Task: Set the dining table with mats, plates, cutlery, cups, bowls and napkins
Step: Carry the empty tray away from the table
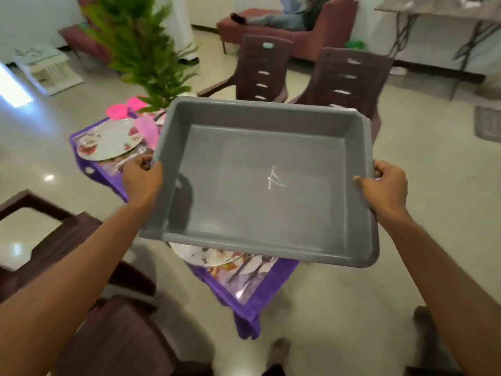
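— What is being carried there?

— A grey plastic tray [260, 185], bare inside but for a white scratch. The left hand [142, 180] clasps its rim at nine o'clock, the right hand [385, 189] at three o'clock, thumbs over the edge.

— And the table?

— Under the tray: a purple cloth [254, 302], a floral plate [111, 141] at ten o'clock, another plate [200, 256] peeking out at six o'clock with cutlery [244, 270] beside it. Pink cups [127, 107] sit near the green plant [141, 47] at eleven. Brown chairs [344, 82] stand behind.
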`<state>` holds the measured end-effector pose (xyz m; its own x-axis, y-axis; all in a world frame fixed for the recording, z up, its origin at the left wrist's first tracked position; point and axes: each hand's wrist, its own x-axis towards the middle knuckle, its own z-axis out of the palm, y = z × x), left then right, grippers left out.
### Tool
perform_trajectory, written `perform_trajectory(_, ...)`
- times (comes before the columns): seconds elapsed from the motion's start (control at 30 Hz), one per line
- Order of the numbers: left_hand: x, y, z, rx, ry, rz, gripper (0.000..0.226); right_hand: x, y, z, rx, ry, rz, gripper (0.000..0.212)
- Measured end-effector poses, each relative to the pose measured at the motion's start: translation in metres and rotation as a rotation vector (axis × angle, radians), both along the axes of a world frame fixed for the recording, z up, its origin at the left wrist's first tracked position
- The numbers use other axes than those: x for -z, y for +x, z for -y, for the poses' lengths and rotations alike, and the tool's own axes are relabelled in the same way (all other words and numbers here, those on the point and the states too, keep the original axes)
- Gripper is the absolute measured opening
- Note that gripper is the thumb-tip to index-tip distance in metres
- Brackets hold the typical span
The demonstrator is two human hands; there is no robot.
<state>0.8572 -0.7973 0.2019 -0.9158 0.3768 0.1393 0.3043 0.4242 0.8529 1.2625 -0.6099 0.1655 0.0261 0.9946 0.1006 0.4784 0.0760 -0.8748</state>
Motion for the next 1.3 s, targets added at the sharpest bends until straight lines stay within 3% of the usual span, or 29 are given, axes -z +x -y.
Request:
perform_trajectory(0.17, 0.006, 0.037, -0.136, 0.242, -0.031, 0.01, 0.029, 0.006, 0.076, -0.044, 0.192, 0.013, 0.038, 0.011)
perform_trajectory(0.3, 0.011, 0.101, -0.232, 0.434, -0.038, 0.003, 0.027, 0.017, 0.146, -0.057, 0.388, -0.038, 0.04, 0.015)
perform_trajectory(0.63, 0.054, 0.352, -0.396, 0.939, -0.114, 0.026, 0.022, 0.071, 0.345, -0.004, 0.867, -0.211, -0.083, 0.011)
perform_trajectory(0.97, 0.147, 0.637, -0.457, 1.462, -0.45, -0.047, 0.031, 0.169, 0.505, 0.103, 1.334, -0.526, -0.178, 0.011)
perform_trajectory(1.1, 0.179, 0.729, -0.452, 1.645, -0.556, -0.067, 0.03, 0.193, 0.523, 0.15, 1.488, -0.618, -0.276, 0.006)
perform_trajectory(1.3, 0.23, 0.834, -0.449, 1.875, -0.757, -0.16, 0.034, 0.233, 0.529, 0.196, 1.717, -0.718, -0.503, 0.019)
